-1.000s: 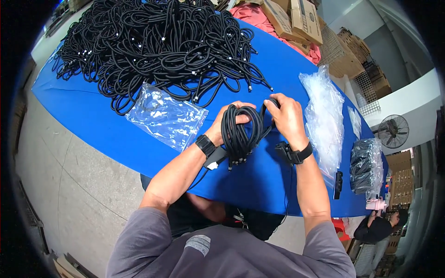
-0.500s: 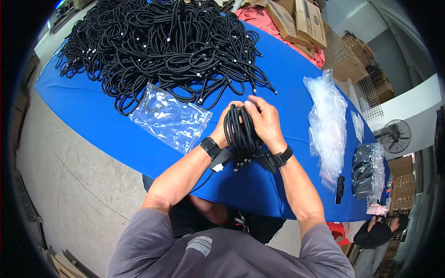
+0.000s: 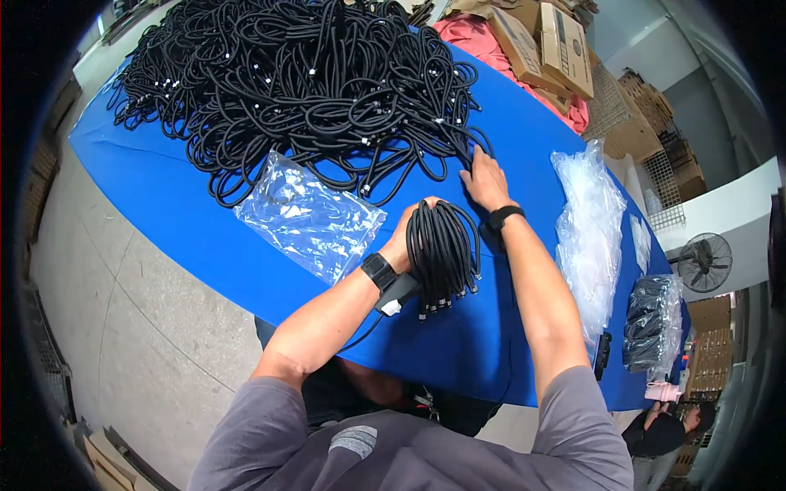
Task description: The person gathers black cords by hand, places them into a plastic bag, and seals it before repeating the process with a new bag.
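Note:
My left hand [image 3: 401, 243] is closed around a bundle of looped black cords [image 3: 442, 254]. The loops arch over the top of that hand, and the cords' metallic-looking ends hang down on the near side. Some of the left fingers are hidden behind the bundle. Farther out to the right, my right hand [image 3: 489, 182] reaches to the edge of a big heap of black cords [image 3: 311, 90]. Its fingers stretch forward, the thumb stands apart, and the fingertips meet a loose cord there. Both wrists wear dark bands.
A clear plastic bag [image 3: 307, 217] lies left of the bundle on the blue-covered table [image 3: 196, 237]. To the right are stacked clear bags [image 3: 585, 237] and a plastic-wrapped pack of black items [image 3: 651, 323]. Cardboard boxes [image 3: 565, 53] sit beyond; a fan [image 3: 704, 262] stands right. Another person [image 3: 667, 430] is at lower right.
My right hand has left the bundle and moved away to the heap's right edge. The bundle stays in my left hand, its cord ends now fanned out and hanging more spread.

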The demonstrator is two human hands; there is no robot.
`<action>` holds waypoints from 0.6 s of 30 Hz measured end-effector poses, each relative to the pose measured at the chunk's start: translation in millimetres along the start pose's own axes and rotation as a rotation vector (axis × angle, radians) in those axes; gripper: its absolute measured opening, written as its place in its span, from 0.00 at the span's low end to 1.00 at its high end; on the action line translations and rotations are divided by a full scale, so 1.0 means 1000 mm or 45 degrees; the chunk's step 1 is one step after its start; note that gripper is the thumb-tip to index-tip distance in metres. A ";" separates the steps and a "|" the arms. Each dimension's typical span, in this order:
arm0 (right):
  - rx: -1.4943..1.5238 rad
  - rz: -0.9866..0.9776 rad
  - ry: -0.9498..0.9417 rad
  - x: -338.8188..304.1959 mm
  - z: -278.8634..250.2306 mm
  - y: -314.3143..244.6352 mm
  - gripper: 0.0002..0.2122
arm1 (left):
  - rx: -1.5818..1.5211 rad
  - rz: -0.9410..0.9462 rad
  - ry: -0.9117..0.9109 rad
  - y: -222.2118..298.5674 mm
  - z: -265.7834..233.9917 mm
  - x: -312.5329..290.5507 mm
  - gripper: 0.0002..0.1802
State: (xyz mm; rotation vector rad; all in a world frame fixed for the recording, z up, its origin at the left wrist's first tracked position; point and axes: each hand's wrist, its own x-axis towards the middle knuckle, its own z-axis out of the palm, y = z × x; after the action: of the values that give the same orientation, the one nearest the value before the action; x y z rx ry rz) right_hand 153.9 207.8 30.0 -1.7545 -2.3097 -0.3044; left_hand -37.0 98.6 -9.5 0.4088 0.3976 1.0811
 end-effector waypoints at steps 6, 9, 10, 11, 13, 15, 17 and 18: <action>0.070 0.234 -0.278 -0.075 -0.028 0.004 0.12 | 0.025 -0.027 -0.022 0.005 0.007 -0.003 0.11; 0.213 0.277 -0.340 -0.124 -0.063 0.003 0.11 | 0.026 -0.080 -0.013 0.008 0.010 -0.003 0.11; 0.210 0.298 -0.346 -0.142 -0.074 -0.003 0.11 | -0.017 -0.075 -0.028 0.009 0.007 -0.002 0.11; 0.229 0.306 -0.347 -0.160 -0.085 -0.010 0.12 | -0.059 -0.070 -0.042 0.009 0.005 -0.002 0.11; 0.260 0.326 -0.345 -0.192 -0.106 -0.022 0.12 | -0.107 -0.089 -0.065 0.007 0.005 -0.002 0.11; 0.438 0.465 -0.410 -0.213 -0.119 -0.028 0.12 | -0.087 -0.082 -0.084 0.008 0.007 -0.003 0.12; 0.816 0.690 -0.520 -0.226 -0.127 -0.031 0.11 | -0.076 -0.085 -0.097 0.009 0.008 -0.005 0.12; 0.815 0.699 -0.517 -0.229 -0.128 -0.029 0.11 | -0.098 -0.115 -0.089 0.010 0.008 -0.005 0.12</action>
State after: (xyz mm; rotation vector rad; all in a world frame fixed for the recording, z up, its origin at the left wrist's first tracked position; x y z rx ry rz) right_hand 192.6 -48.0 82.2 -2.0806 -1.7102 0.8492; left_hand -42.3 96.9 2.9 0.3562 0.3088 0.9879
